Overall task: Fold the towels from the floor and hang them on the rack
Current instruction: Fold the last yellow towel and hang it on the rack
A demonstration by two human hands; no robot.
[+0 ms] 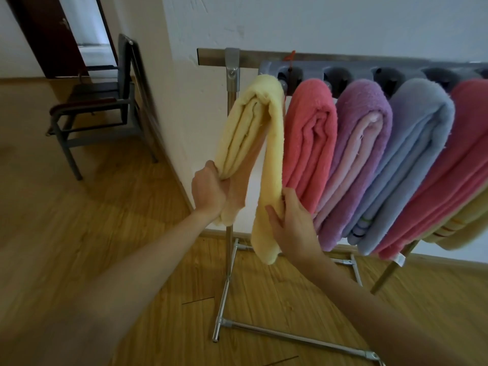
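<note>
1. While the folded pale-yellow terry towel hangs astride the top bar at the left end of the steel-tube drying rack, both hands are on it, so the step in hand looks like settling it in place, not folding.
2. The left hand clenches the towel's thicker layered half on the side away from the other towels; its fingers are wrapped around the lower folded edge.
3. The right hand holds the towel's other hanging half, thumb on the near face and fingers behind, just beside the next towel along the rack.
4. Along the same bar, rightward from the yellow one, hang a folded coral-pink towel, a folded purple towel, a folded light-blue towel and a second coral-pink towel, each touching its neighbour, with a striped yellowish one under the last at the frame's edge.
5. Judging by this row, the task is near its end; no towel shows on the wooden floor around the rack, though much of the floor is out of view.
6. The next move probably calls for evening the two halves so they hang level, then letting go with both hands without dragging the towel off the bar.
7. A grey metal chair stands well to the left of the rack.
</note>
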